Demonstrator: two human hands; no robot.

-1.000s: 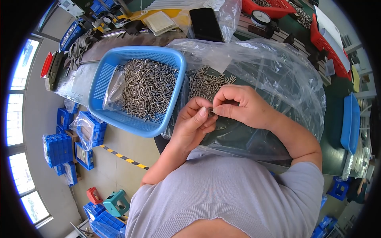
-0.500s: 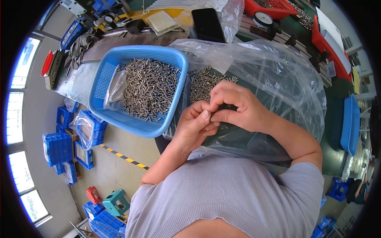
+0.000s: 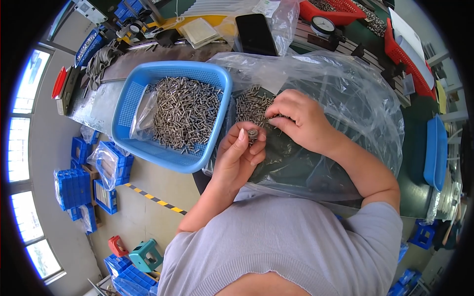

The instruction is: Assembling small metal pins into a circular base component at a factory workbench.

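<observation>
My left hand [image 3: 236,154] is closed around a small round metal part [image 3: 253,133], its ring-like end face showing between thumb and fingers. Fingers of my right hand [image 3: 302,122] are pinched together at the near right edge of a loose pile of small metal pins [image 3: 251,104]; whatever lies between the fingertips is too small to make out. The pile rests on clear plastic sheeting [image 3: 340,108] over the green table. Left of both hands stands a blue perforated basket [image 3: 196,163] holding many more metal pins [image 3: 185,111] and a clear plastic bag [image 3: 144,113].
Beyond the sheeting lies a black phone [image 3: 256,34]. A dial gauge [image 3: 323,25] and a red basket [image 3: 340,15] are at the back right. A blue tray [image 3: 435,153] sits at the far right. Blue crates [image 3: 76,187] are stacked on the floor to the left.
My hands were together at the fingertips. Now the right hand has moved away to the pin pile, and the round metal part shows in my left hand.
</observation>
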